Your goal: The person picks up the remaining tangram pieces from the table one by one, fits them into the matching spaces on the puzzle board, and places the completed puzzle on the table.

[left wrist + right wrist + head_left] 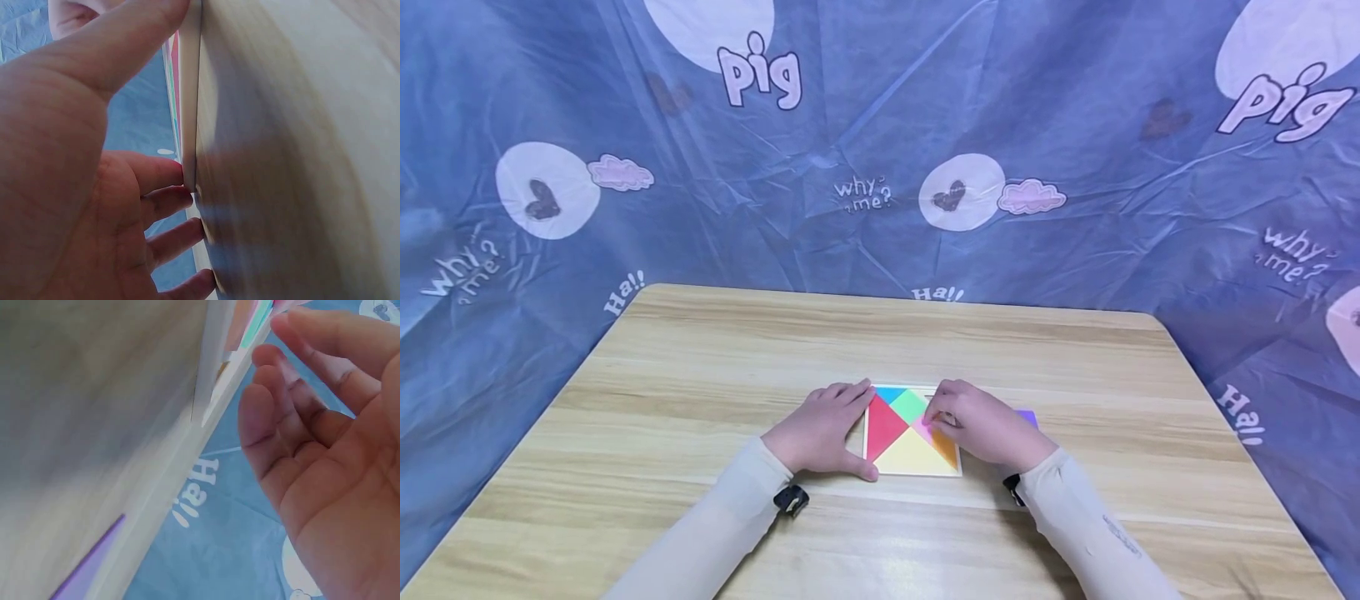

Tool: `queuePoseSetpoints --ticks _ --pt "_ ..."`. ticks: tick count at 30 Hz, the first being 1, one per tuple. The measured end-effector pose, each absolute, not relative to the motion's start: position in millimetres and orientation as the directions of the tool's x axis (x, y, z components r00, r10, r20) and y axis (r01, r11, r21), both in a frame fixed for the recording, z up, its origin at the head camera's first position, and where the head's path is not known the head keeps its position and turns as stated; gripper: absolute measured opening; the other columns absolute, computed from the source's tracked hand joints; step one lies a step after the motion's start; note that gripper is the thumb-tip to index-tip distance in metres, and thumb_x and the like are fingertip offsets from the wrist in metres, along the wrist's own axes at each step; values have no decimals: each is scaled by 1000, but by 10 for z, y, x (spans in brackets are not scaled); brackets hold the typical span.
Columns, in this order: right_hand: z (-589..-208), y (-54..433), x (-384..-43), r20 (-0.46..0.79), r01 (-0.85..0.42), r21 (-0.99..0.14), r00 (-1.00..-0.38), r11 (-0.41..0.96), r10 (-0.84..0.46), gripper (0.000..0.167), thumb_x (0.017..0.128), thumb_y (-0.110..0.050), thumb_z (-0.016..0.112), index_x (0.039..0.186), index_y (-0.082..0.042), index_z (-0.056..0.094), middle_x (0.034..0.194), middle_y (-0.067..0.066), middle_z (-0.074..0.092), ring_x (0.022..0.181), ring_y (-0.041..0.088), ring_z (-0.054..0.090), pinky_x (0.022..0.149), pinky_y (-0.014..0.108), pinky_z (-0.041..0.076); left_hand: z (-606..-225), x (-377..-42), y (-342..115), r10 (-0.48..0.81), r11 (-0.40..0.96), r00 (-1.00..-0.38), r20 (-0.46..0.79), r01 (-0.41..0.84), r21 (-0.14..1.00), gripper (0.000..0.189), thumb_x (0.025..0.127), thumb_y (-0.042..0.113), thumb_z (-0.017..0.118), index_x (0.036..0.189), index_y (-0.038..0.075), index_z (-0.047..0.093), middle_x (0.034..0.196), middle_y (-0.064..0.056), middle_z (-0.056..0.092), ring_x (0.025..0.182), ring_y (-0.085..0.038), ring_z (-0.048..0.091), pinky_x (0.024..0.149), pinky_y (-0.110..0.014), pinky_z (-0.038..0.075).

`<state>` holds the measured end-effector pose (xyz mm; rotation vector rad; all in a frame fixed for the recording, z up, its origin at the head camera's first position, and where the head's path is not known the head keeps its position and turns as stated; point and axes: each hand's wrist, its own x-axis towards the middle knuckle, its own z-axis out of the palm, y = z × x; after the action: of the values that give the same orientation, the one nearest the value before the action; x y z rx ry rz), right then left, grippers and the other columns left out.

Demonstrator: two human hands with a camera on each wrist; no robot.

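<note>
A tangram tray (917,475) with a pale rim lies on the table, holding red (885,427), yellow (913,457), blue (890,393), green (910,406) and orange (945,450) pieces. Along its left side, my left hand (823,429) spreads out, thumb at the near corner and fingers at the far one. In the left wrist view, the thumb and index finger touch the tray's side wall (189,106). Over the tray's right part, my right hand (988,421) pinches a pink piece (922,428) between thumb and index finger. The fingers partly hide that piece.
A purple piece (1027,417) lies on the wooden table (715,367) right of the tray, partly behind the right hand. A blue printed cloth (865,125) hangs behind the table and at its sides.
</note>
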<state>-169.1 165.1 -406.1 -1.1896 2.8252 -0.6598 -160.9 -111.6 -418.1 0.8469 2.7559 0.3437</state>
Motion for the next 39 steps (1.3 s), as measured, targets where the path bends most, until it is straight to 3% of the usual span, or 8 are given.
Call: queuePoseSetpoints --ticks 13,23,26,32,39 --pt "-4053 1700 -1539 97 -662 -372 -725 650 -682 11 94 -12 76 104 -11 82 87 -9 55 77 4 50 66 19 49 -4155 -1609 -1119 577 800 -805 -142 522 295 120 75 74 77 162 6 31 170 -7 29 151 -33 32 120 -53 30" --pt "-4031 1805 -1563 65 -626 -454 -732 633 -678 15 96 -11 72 110 -10 79 90 -10 57 79 6 53 70 23 51 -4179 -1601 -1116 574 804 -806 -146 522 284 119 76 73 77 162 6 32 169 -8 30 151 -32 32 121 -52 30" --pt "-3950 1914 -1589 82 -594 -473 -765 651 -638 17 96 -9 71 112 -7 76 89 -10 58 79 6 55 71 25 52 -4181 -1601 -1115 575 804 -805 -144 523 283 119 76 73 77 162 6 32 169 -8 30 151 -32 32 121 -52 30" --pt "-3787 2192 -1650 138 -511 -392 -855 765 -501 21 94 -9 73 113 -1 73 90 -3 63 82 12 60 74 35 55 -4188 -1602 -1114 580 800 -802 -139 529 284 119 76 73 77 162 5 32 169 -8 30 152 -33 32 121 -52 30" --pt "-3803 2455 -1697 -42 -322 -310 -935 894 -352 36 90 -17 77 117 5 69 99 16 64 86 28 63 82 52 55 -4202 -1596 -1113 580 798 -804 -132 529 288 120 75 72 78 162 5 32 169 -8 31 151 -33 32 120 -53 31"
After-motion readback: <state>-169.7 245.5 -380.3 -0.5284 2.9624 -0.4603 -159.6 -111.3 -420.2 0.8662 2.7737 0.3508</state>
